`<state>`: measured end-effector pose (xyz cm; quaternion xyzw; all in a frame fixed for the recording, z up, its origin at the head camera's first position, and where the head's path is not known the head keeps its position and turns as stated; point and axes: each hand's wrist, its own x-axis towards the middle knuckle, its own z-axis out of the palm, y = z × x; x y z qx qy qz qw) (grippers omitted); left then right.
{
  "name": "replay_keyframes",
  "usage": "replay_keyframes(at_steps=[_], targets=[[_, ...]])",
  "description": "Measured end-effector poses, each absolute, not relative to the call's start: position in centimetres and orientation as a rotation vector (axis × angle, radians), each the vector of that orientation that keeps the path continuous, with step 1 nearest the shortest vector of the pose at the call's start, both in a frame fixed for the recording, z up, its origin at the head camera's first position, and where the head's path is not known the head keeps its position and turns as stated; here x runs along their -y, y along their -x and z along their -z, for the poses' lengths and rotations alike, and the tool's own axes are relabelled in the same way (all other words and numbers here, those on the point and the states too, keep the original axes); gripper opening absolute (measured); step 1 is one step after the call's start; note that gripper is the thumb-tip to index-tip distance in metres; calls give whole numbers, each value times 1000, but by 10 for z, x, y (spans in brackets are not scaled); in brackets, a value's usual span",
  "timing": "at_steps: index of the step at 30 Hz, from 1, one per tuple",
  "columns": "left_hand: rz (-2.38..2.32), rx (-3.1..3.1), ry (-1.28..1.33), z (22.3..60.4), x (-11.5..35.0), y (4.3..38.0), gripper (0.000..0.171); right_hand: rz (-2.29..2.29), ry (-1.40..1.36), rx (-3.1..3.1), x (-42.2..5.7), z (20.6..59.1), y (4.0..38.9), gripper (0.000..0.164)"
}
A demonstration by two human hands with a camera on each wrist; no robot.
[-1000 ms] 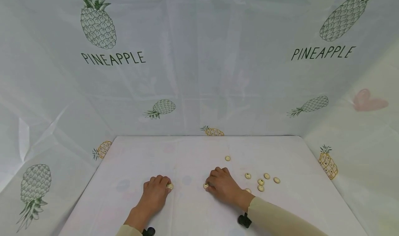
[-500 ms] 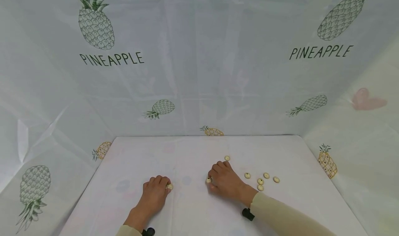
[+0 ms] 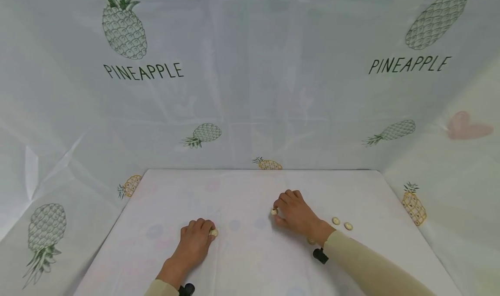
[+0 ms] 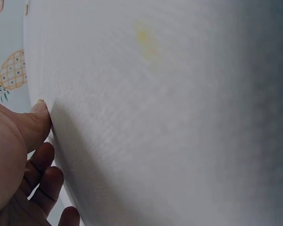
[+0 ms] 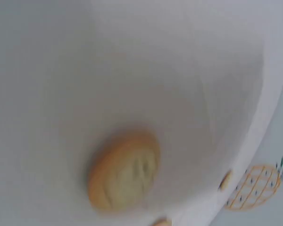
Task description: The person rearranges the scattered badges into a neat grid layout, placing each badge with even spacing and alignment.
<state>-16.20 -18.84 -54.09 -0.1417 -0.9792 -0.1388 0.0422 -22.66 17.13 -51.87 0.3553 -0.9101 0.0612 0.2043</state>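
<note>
In the head view my left hand [image 3: 195, 241] rests low at the table's left middle, thumb and fingers pinching a small round pale biscuit [image 3: 214, 232]. Its thumb [image 4: 35, 123] shows in the left wrist view close to the cloth, with the other fingers curled below. Farther back and right, my right hand [image 3: 294, 213] pinches another round biscuit [image 3: 274, 211] between thumb and fingertips. Its shadow falls on the cloth beneath. In the right wrist view a blurred biscuit [image 5: 125, 174] with a browned rim lies on the cloth; the right fingers are mostly out of that view.
Two biscuits, one [image 3: 336, 221] beside another [image 3: 348, 226], lie right of my right wrist. A third biscuit [image 3: 311, 241] shows partly under the forearm. A white cloth [image 3: 242, 265] covers the table; pineapple-print sheets [image 3: 250, 92] rise behind and at both sides.
My right hand has moved away from me and to the right, carrying its biscuit. Hand and forearm now hide several biscuits seen earlier. The left hand has stayed in place.
</note>
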Motion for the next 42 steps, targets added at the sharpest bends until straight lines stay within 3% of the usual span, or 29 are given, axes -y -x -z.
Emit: replay_keyframes(at_steps=[13,42], targets=[[429,3023,397,545,190,165,16,-165,-924,2589,-205,516,266,17],[447,3015,391,546,189,169,16,-161,-956,2740,-167,533,297,15]])
